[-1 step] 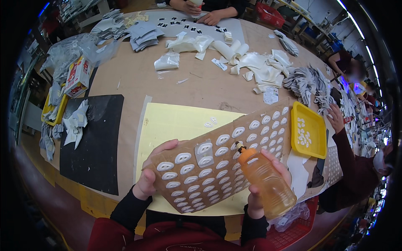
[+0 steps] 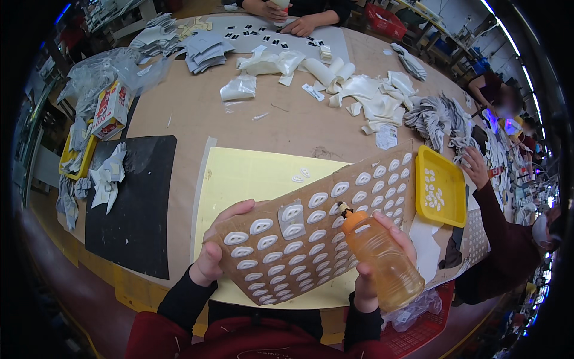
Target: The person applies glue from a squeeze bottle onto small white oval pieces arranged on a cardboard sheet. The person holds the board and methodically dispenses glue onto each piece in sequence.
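Note:
My left hand [image 2: 209, 260] grips the left edge of a brown cardboard sheet [image 2: 299, 196], thumb in front and fingers behind. Rows of white oval pieces [image 2: 318, 200], each with two holes, cover the sheet, which is tilted above a yellow board [image 2: 239, 173]. In my right hand [image 2: 366, 287] is a clear squeeze bottle [image 2: 385, 260] of amber liquid with an orange top. Its dark-stained nozzle points up and left, over the pieces near the sheet's middle. Whether the tip touches a piece I cannot tell. Two loose white pieces [image 2: 301, 175] lie on the yellow board.
Right of the sheet stands a yellow tray [image 2: 459, 209] holding several white pieces. A black mat [image 2: 131, 209] lies at left. White scraps [image 2: 371, 102] and grey cloth pieces [image 2: 433, 119] spread farther back. Co-workers' hands [image 2: 302, 25] are at the far side, another's [image 2: 475, 167] at right.
The bottle in my right hand has shifted very slightly to the right. The cardboard sheet and my left hand stay in place.

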### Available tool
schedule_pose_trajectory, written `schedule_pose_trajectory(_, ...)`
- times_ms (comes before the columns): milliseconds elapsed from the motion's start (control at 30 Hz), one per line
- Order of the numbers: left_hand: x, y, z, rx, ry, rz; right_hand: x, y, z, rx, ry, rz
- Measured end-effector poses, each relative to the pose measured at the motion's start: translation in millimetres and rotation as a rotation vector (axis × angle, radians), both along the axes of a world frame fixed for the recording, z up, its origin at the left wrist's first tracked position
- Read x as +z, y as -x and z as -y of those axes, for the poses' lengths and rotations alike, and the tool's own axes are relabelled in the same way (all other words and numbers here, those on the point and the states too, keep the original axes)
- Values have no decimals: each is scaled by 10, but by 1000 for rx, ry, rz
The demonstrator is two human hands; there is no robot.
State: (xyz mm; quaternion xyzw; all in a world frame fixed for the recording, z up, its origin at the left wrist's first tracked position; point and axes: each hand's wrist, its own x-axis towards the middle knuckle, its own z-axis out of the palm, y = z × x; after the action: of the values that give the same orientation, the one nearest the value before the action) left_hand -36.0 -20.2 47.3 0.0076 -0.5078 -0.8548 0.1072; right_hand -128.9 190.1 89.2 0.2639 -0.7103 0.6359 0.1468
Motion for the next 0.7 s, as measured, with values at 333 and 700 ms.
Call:
schedule_pose_trajectory(333, -23, 17, 7, 2, -4, -16, -38, 71, -48, -73, 34, 24)
schedule_pose_trajectory(700, -14, 4, 12, 5, 6, -15, -72, -30, -39, 4, 124, 80)
